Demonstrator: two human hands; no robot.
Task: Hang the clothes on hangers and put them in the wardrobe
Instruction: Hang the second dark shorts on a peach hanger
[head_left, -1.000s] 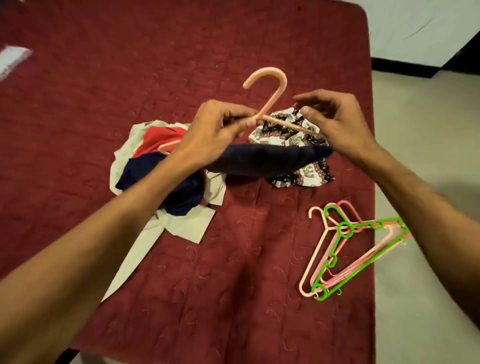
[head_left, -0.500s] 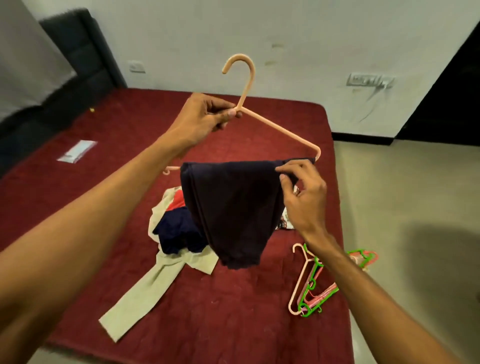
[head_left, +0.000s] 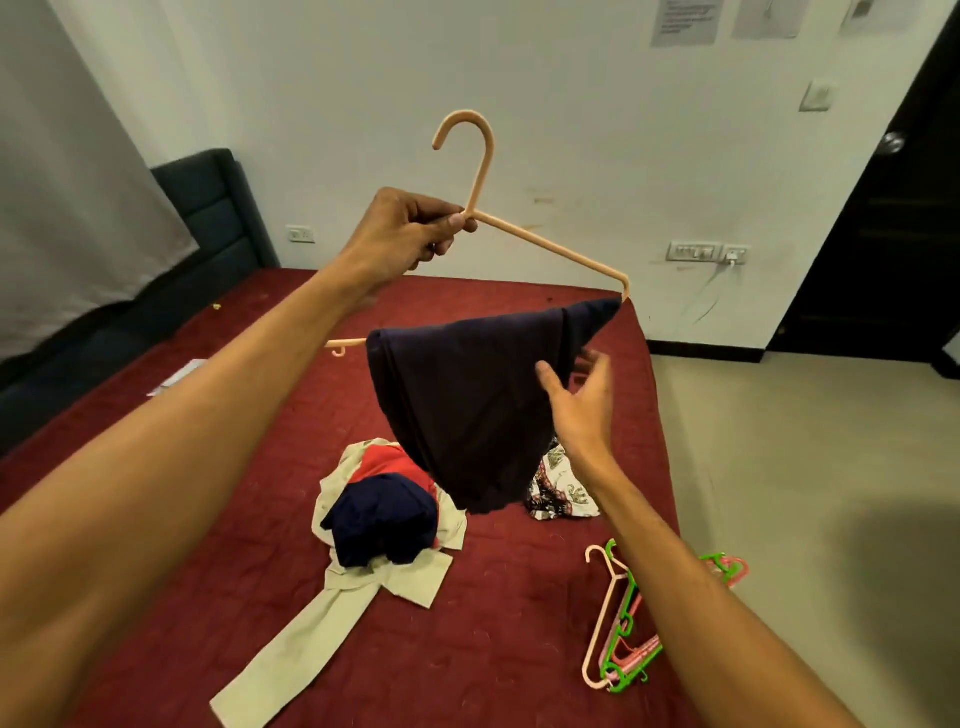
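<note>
My left hand (head_left: 402, 234) grips a peach plastic hanger (head_left: 545, 244) at the base of its hook, held up above the bed. A dark navy garment (head_left: 467, 395) is draped over the hanger's lower bar and hangs down. My right hand (head_left: 579, 400) is open beside the garment's right edge, fingers spread, touching or just off the cloth. On the maroon bed (head_left: 208, 545) lies a pile of clothes (head_left: 384, 514): cream, red and navy pieces. A black-and-white patterned garment (head_left: 558, 493) lies partly hidden behind the hanging one.
Several spare hangers (head_left: 623, 639), pink, green and peach, lie at the bed's right edge. A dark headboard (head_left: 208, 208) stands at the left by a white wall. A dark doorway (head_left: 893, 234) is at the far right, with tiled floor (head_left: 805, 467) beside the bed.
The hanger with the navy garment has been lifted from the bed and held higher. My right hand has let go of the cloth's corner and opened.
</note>
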